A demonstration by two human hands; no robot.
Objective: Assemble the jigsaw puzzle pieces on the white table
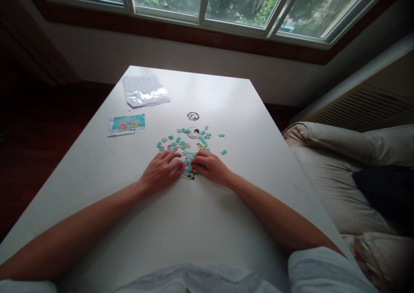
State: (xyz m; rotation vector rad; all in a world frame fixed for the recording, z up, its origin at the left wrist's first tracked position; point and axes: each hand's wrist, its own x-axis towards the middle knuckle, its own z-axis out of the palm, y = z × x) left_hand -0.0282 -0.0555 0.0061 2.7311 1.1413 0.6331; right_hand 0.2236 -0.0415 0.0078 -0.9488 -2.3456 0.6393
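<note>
A partly assembled jigsaw puzzle [189, 169] with cartoon figures lies flat on the white table, between my two hands. At its left edge, my left hand [163, 171] rests with curled fingers, the fingertips and thumb against the puzzle. My right hand [211, 167] reaches over the right side of it, thumb and fingers closed down in a pinch at the pieces. What lies right under the right fingertips is hidden. Loose jigsaw pieces [183, 144], mostly green with some pink and yellow, are scattered just beyond both hands.
A picture card [127, 124] with the cartoon figures lies at left. Behind it is a clear plastic bag with paper [145, 90]. Two round fittings [193, 116] sit mid-table. The white table [258, 198] ends beside a beige sofa [317, 172]; windows [239, 4] are beyond.
</note>
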